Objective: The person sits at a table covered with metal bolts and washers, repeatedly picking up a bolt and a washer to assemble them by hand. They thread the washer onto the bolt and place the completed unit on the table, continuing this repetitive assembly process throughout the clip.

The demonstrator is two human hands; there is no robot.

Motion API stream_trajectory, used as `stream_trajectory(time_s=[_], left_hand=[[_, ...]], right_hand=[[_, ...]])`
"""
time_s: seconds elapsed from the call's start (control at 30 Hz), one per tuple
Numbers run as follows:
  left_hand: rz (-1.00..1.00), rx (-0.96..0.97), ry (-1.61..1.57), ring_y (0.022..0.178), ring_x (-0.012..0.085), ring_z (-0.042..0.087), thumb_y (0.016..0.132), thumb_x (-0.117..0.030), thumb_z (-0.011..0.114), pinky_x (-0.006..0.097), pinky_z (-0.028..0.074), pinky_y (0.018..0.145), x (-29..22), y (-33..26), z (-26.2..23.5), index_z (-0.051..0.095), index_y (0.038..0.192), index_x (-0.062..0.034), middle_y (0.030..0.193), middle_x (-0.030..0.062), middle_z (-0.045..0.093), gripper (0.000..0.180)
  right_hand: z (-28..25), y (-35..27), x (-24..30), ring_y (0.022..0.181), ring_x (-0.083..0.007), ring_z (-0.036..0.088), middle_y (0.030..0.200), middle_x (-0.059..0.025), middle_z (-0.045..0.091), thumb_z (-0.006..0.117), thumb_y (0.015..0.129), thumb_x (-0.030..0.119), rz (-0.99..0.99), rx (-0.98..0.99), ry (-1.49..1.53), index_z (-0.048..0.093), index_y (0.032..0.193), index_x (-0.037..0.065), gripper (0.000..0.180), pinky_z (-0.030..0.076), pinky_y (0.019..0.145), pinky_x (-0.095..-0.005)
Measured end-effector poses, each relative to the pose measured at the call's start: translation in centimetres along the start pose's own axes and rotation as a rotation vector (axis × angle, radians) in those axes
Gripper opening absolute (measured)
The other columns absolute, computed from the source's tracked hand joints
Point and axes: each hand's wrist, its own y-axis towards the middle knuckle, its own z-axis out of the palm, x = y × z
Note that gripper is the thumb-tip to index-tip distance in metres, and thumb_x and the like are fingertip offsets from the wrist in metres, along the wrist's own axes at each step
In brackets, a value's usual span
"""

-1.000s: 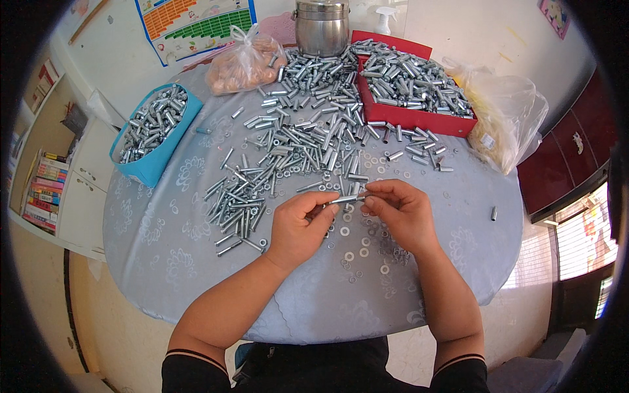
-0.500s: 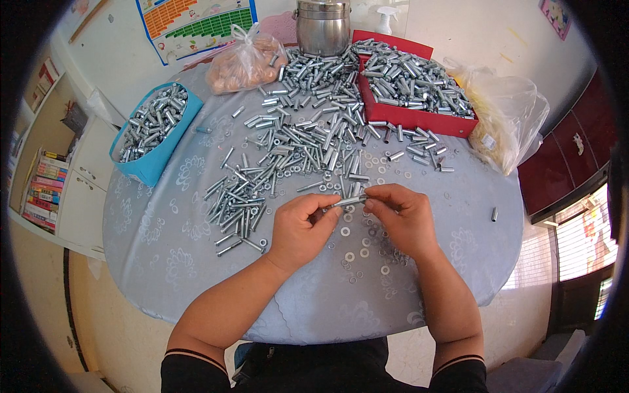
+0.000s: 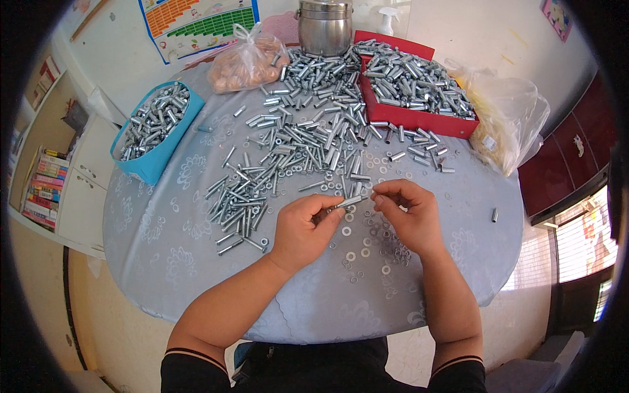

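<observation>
We keep our left hand (image 3: 303,226) pinched on the metal bolt (image 3: 352,201) at frame centre; our right hand (image 3: 407,213), fingertips now at its tip, has barely shifted, seemingly still fitting a washer.

A home room turned piecework bench: round clothed table (image 3: 164,236) heaped with bolts (image 3: 308,144), bookshelf (image 3: 39,183) at nine o'clock, wall chart (image 3: 196,23) at eleven.

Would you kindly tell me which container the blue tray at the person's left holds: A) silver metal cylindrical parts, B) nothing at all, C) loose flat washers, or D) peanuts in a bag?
A: the blue rectangular plastic tray at the table's left edge is heaped with silver metal cylindrical parts, like those spread over the pale blue tablecloth.
</observation>
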Motion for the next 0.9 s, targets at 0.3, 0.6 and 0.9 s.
stream_trajectory(time_s=[0.3,0.6,0.9], left_hand=[[-0.158,-0.005,-0.185,0.073,0.0041,0.059,0.087,0.0,0.066,0.02,0.047,0.064,1.0,0.0,-0.2,0.066,0.106,-0.0006,0.086,0.0013,0.067,0.019],[-0.158,0.017,-0.142,0.069,0.0035,0.057,0.086,-0.001,0.066,0.019,0.046,0.062,0.9,0.0,-0.2,0.066,0.104,-0.0007,0.083,0.0009,0.066,0.018],[-0.132,-0.016,-0.191,0.066,0.0042,0.058,0.085,-0.004,0.067,0.02,0.047,0.059,1.0,0.0,0.1,0.066,0.102,0.0004,0.079,0.0023,0.066,0.017]], right_hand=[[-2.1,0.4,0.4,0.08,-0.0293,0.062,0.086,-0.0106,0.064,0.07,0.077,0.011,-0.106,0.233,-0.56,0.071,0.093,0.006,0.017,0.05,0.072,-0.0369],[-2.3,0.1,0.6,0.087,-0.0303,0.062,0.09,-0.0109,0.061,0.068,0.076,0.011,-0.11,0.372,-0.553,0.069,0.089,0.007,0.013,0.05,0.076,-0.0386],[-2.5,0.1,0.4,0.087,-0.0321,0.061,0.091,-0.0115,0.062,0.068,0.076,0.01,-0.142,0.399,-0.597,0.066,0.089,0.007,0.014,0.05,0.076,-0.0394]])
